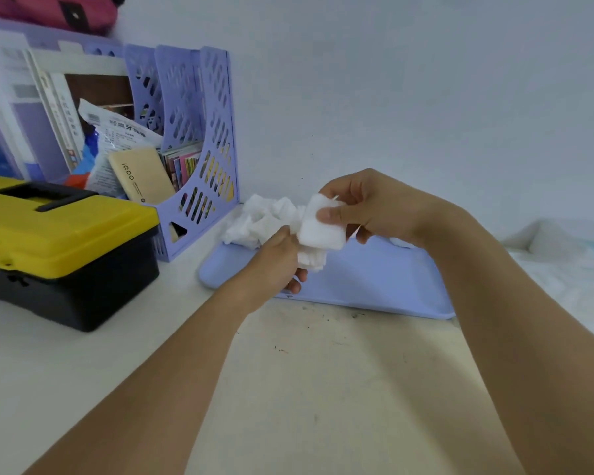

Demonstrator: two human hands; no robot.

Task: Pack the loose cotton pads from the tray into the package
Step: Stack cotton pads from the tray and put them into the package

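Head view, step in hand: You appear to be mid-pack, with a stack of cotton pads (319, 224) held up above the far edge of the lilac tray (374, 279).
Head view, right hand: Your right hand (364, 207) pinches the stack, thumb on its near face, fingers curled behind.
Head view, left hand: Your left hand (282, 258) grips something white and crumpled (311, 260) just under the stack. This is probably the package, though I cannot tell for certain.
Head view, remaining pads: A loose white heap (258, 221) lies at the tray's far left corner, touching the rim. It is too blurred to count.
Head view, next move: You likely need to find the package mouth, hold it open with your left hand, and slide the stack in squarely. A skewed entry could snag or spill pads.
Head view, writing: A tan box (141, 176) in the lilac file rack (216, 132) shows letters resembling "iQOO". A white packet (117, 126) bears a barcode and Chinese print, which is unreadable.
Head view, surroundings: A yellow-lidded black toolbox (66, 241) stands on the desk (323, 389), well left of the tray.
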